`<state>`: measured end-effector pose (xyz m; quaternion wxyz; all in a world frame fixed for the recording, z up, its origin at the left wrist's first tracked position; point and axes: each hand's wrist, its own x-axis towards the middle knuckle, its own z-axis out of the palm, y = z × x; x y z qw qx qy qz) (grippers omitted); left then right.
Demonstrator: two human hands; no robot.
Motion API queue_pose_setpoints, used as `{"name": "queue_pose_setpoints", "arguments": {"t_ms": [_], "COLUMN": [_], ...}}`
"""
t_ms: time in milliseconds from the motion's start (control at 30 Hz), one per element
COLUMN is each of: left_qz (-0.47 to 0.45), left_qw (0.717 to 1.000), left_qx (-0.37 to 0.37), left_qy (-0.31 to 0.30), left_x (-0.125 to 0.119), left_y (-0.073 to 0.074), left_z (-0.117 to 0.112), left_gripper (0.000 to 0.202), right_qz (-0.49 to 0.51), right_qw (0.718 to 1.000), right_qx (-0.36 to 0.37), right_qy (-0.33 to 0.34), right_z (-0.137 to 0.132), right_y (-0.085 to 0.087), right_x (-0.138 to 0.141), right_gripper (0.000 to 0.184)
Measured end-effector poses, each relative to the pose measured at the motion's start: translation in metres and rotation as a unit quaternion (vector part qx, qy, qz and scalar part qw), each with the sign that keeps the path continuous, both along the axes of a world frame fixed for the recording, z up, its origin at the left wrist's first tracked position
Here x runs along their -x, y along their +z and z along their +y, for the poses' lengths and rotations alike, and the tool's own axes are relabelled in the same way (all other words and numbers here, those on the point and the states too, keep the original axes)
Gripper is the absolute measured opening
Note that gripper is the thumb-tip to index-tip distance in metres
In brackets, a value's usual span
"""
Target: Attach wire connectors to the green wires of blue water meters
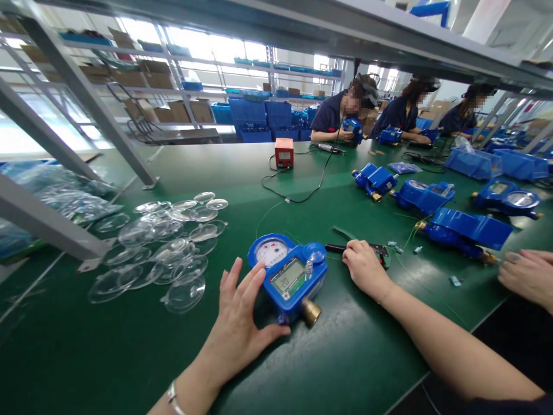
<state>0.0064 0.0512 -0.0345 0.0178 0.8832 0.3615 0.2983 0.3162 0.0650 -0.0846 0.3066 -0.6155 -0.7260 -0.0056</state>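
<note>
A blue water meter [298, 291] with a grey display, a round dial and a brass fitting lies on the green table in front of me. My left hand [239, 314] grips its left side, with the fingers along the edge and the thumb at the near corner. A small round blue cap stands raised at the meter's right end. To the right, my right hand [365, 268] is closed over a pair of pliers [382, 252], whose dark handles point left; the palm hides part of the tool. Thin green wire runs over the table beside the meter.
Clear plastic discs [173, 242] lie heaped at left beside a metal post [78, 225]. More blue meters [462, 230] stand at right, near another person's hands [527, 276]. A red box [284, 153] with a cable stands behind. Several co-workers sit across the table.
</note>
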Motion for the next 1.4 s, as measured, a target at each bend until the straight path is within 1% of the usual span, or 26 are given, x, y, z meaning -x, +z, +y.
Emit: {"name": "queue_pose_setpoints", "arguments": {"t_ms": [67, 167, 267, 333, 467, 500, 567, 633, 667, 700, 733, 767, 800, 867, 900, 967, 1033, 1067, 1133, 1167, 1200, 1233, 1267, 1333, 1367, 1400], "left_qz": [-0.009, -0.033, -0.04, -0.04, -0.045, -0.057, -0.093, -0.104, -0.095, -0.082, -0.069, -0.06, -0.061, -0.091, -0.114, -0.179, -0.241, -0.262, -0.274, -0.268, -0.259, -0.25, -0.239, -0.225, -0.22, -0.208], "left_qw": [1.0, 0.998, 0.997, 0.997, 0.998, 0.997, 0.991, 0.987, 0.988, 0.99, 0.988, 0.981, 0.971, 0.957, 0.953, 0.941, 0.922, 0.913, 0.901, 0.897, 0.895, 0.893, 0.894, 0.908, 0.926, 0.948], "left_qx": [-0.028, -0.042, -0.045, -0.04, -0.022, -0.03, -0.079, -0.122, -0.117, -0.084, -0.03, 0.031, 0.086, 0.158, 0.179, 0.209, 0.237, 0.248, 0.266, 0.272, 0.274, 0.274, 0.27, 0.238, 0.196, 0.143], "left_qy": [0.009, 0.037, 0.051, 0.051, 0.048, 0.048, 0.045, 0.008, -0.032, -0.083, -0.136, -0.184, -0.216, -0.227, -0.218, -0.198, -0.188, -0.189, -0.207, -0.223, -0.24, -0.254, -0.266, -0.261, -0.236, -0.196], "left_x": [-0.008, -0.025, -0.038, -0.041, -0.035, -0.032, -0.026, -0.022, -0.022, -0.022, -0.024, -0.026, -0.028, -0.031, -0.031, -0.031, -0.031, -0.031, -0.033, -0.035, -0.035, -0.035, -0.034, -0.027, -0.022, -0.016], "left_y": [-0.002, -0.005, -0.006, -0.006, -0.006, -0.006, -0.002, 0.007, 0.012, 0.018, 0.024, 0.03, 0.034, 0.037, 0.036, 0.031, 0.024, 0.021, 0.018, 0.018, 0.019, 0.02, 0.022, 0.027, 0.029, 0.031], "left_z": [-0.002, -0.008, -0.011, -0.011, -0.014, -0.018, -0.028, -0.04, -0.047, -0.053, -0.058, -0.062, -0.066, -0.07, -0.071, -0.071, -0.069, -0.068, -0.069, -0.07, -0.071, -0.072, -0.071, -0.062, -0.054, -0.042], "left_gripper": [0.098, 0.099, 0.1, 0.102, 0.107, 0.108, 0.108, 0.103, 0.099, 0.094, 0.086, 0.074, 0.059, 0.033, 0.026, 0.022, 0.026, 0.027, 0.03, 0.031, 0.033, 0.034, 0.037, 0.041, 0.044, 0.048], "right_qz": [-0.001, 0.021, 0.05, 0.074, 0.157, 0.169, 0.17, 0.161, 0.155, 0.149, 0.141, 0.132, 0.122, 0.097, 0.078, 0.028, -0.011, -0.01, 0.045, 0.095, 0.154, 0.213, 0.264, 0.327, 0.335, 0.327], "right_qw": [1.0, 0.999, 0.995, 0.993, 0.986, 0.984, 0.982, 0.981, 0.98, 0.981, 0.983, 0.984, 0.985, 0.985, 0.985, 0.987, 0.992, 0.993, 0.985, 0.974, 0.958, 0.942, 0.929, 0.92, 0.924, 0.933], "right_qx": [-0.015, -0.042, -0.07, -0.077, -0.042, -0.028, 0.002, 0.026, 0.032, 0.033, 0.032, 0.031, 0.036, 0.064, 0.084, 0.099, 0.073, 0.06, 0.055, 0.064, 0.075, 0.08, 0.079, 0.067, 0.054, 0.039], "right_qy": [-0.004, -0.025, -0.049, -0.047, 0.022, 0.042, 0.079, 0.109, 0.116, 0.117, 0.114, 0.111, 0.112, 0.126, 0.131, 0.122, 0.101, 0.104, 0.156, 0.196, 0.23, 0.247, 0.247, 0.205, 0.175, 0.146], "right_z": [-0.004, -0.018, -0.043, -0.062, -0.097, -0.104, -0.115, -0.12, -0.121, -0.121, -0.12, -0.118, -0.116, -0.11, -0.108, -0.107, -0.11, -0.113, -0.122, -0.126, -0.129, -0.132, -0.133, -0.132, -0.13, -0.128], "right_y": [0.002, 0.009, 0.023, 0.033, 0.046, 0.047, 0.047, 0.047, 0.047, 0.047, 0.047, 0.045, 0.043, 0.038, 0.034, 0.03, 0.03, 0.032, 0.035, 0.037, 0.038, 0.038, 0.038, 0.038, 0.04, 0.043], "right_x": [-0.002, -0.009, -0.016, -0.015, 0.0, 0.005, 0.012, 0.016, 0.017, 0.018, 0.018, 0.017, 0.016, 0.014, 0.012, 0.011, 0.015, 0.019, 0.035, 0.045, 0.056, 0.066, 0.074, 0.083, 0.084, 0.083], "right_gripper": [0.02, 0.021, 0.016, 0.013, 0.011, 0.012, 0.013, 0.013, 0.013, 0.013, 0.013, 0.013, 0.013, 0.014, 0.013, 0.013, 0.015, 0.02, 0.031, 0.035, 0.035, 0.03, 0.021, 0.009, 0.008, 0.008]}}
